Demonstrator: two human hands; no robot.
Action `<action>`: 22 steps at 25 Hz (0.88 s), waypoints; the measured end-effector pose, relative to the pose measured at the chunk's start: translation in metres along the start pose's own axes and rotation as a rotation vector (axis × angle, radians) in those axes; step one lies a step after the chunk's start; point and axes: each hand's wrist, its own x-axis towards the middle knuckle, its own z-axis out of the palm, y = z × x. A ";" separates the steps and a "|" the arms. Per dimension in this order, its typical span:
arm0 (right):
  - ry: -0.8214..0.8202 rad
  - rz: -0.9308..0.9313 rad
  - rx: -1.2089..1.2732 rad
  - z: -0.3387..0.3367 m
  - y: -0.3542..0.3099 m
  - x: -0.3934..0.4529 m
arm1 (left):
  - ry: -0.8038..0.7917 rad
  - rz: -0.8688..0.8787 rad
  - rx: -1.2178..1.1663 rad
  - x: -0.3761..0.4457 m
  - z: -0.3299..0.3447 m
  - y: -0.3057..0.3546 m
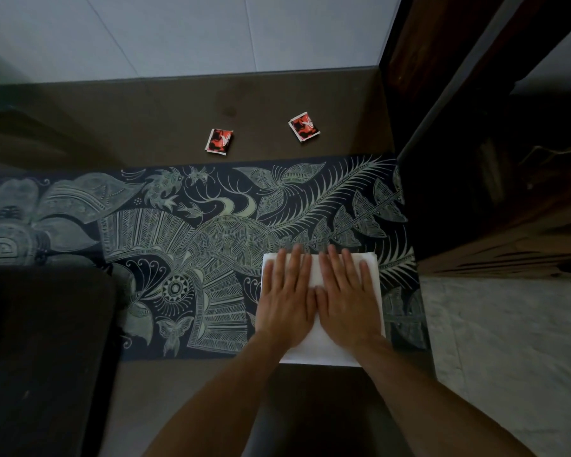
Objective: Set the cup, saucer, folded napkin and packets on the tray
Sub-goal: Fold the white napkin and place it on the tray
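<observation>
A white folded napkin point(323, 349) lies on the patterned dark runner point(192, 245) near the table's front right. My left hand point(285, 301) and my right hand point(346, 298) lie flat on it side by side, fingers straight, pressing it down. Two red and black packets sit on the bare table beyond the runner, one point(219, 141) near the middle and one point(304, 127) to its right. A dark tray point(47, 341) fills the lower left; a sliver of something white shows at its left edge. No cup or saucer can be made out.
The brown table point(145, 120) ends at a pale wall behind. Dark wooden furniture point(491, 159) stands close on the right, level with the runner's end. A pale mottled floor point(508, 341) shows at the lower right.
</observation>
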 end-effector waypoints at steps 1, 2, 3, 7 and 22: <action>-0.009 -0.013 -0.001 0.000 0.001 0.000 | -0.005 0.021 -0.010 0.001 0.000 -0.001; -0.020 -0.020 -0.006 0.000 0.002 -0.001 | -0.004 0.032 -0.015 0.000 0.001 -0.005; -0.023 -0.016 -0.016 -0.001 0.005 -0.002 | -0.002 0.029 -0.010 -0.002 0.000 -0.011; -0.040 0.075 -0.076 -0.008 0.031 -0.012 | -0.066 -0.009 0.079 -0.010 -0.010 -0.047; -0.079 0.094 -0.020 0.002 0.010 -0.082 | -0.035 0.007 0.000 -0.079 -0.003 -0.011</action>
